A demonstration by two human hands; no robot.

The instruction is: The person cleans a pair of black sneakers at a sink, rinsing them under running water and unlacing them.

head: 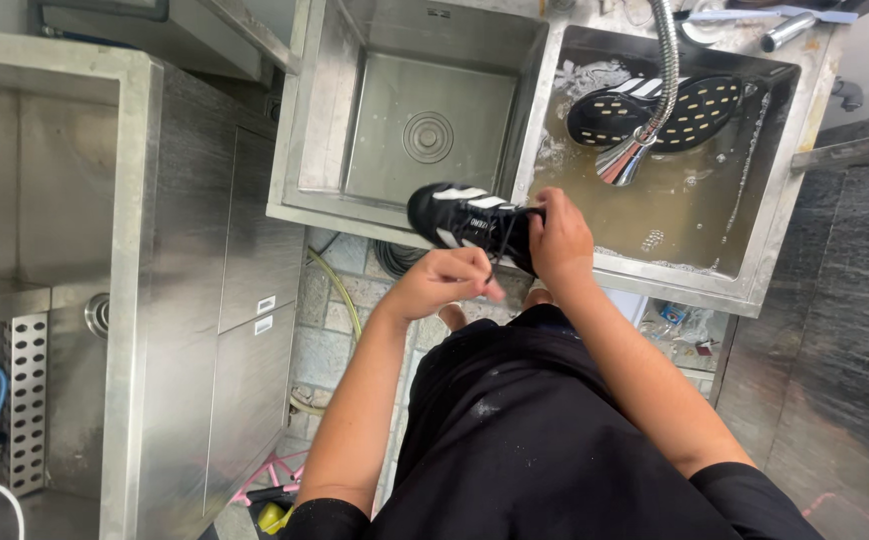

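Observation:
A black sneaker (460,216) with white stripes is held above the front edge of a steel double sink (355,215). My right hand (558,238) grips the sneaker at its heel end. My left hand (447,280) pinches a black lace just below the shoe. A second black sneaker (695,108) lies sole up in the right basin, which holds murky brown water (690,205). A flexible metal faucet hose (664,70) hangs over that basin, its spray head (622,160) just above the water.
The left basin (425,125) holds nothing but its round drain. A tall steel cabinet (195,300) stands to the left. Hoses (340,290) and stone tiles show under the sink. A dark stone wall (845,340) is on the right.

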